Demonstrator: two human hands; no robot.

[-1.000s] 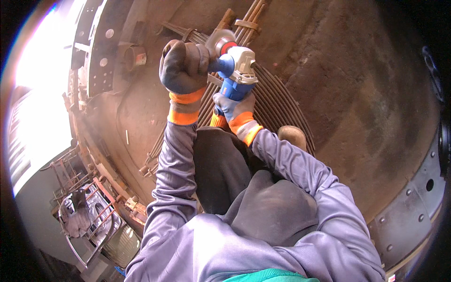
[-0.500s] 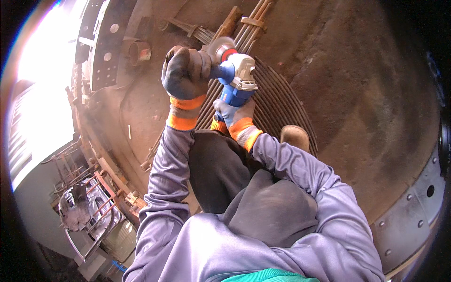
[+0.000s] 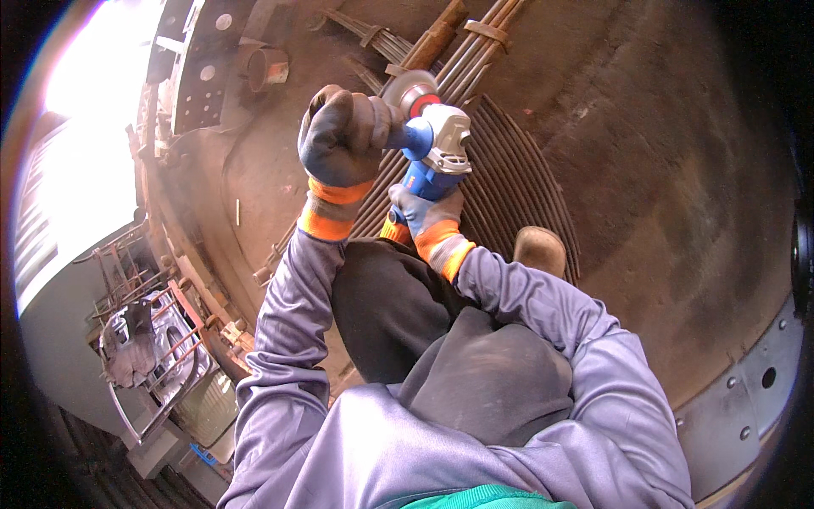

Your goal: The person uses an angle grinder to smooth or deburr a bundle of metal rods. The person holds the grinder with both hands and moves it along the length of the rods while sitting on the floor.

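My left hand [image 3: 343, 136], in a dark glove with an orange cuff, is closed round the blue side handle [image 3: 407, 136] of an angle grinder [image 3: 443, 140]. Lower down, my right hand [image 3: 428, 208], gloved too, grips the blue body. The grinder's disc [image 3: 409, 93], blurred around a red centre, points away from me over long steel rods [image 3: 521, 191], which lie bent in parallel rows beneath the tool and my legs. A tan boot [image 3: 538, 250] shows right of my dark trouser legs [image 3: 381, 314]. Whether the disc touches metal I cannot tell.
Banded straight bars [image 3: 487, 38] extend at the top. A rusty can [image 3: 267, 69] and perforated plates [image 3: 203, 76] are upper left. A metal rack with mixed items [image 3: 157, 348] stands lower left, near a bright opening. A riveted plate [image 3: 755, 390] curves along the right.
The grinder and both my hands have shifted slightly down and right in the picture, while the banded bars moved rightward as the view turned. Both grips are unchanged.
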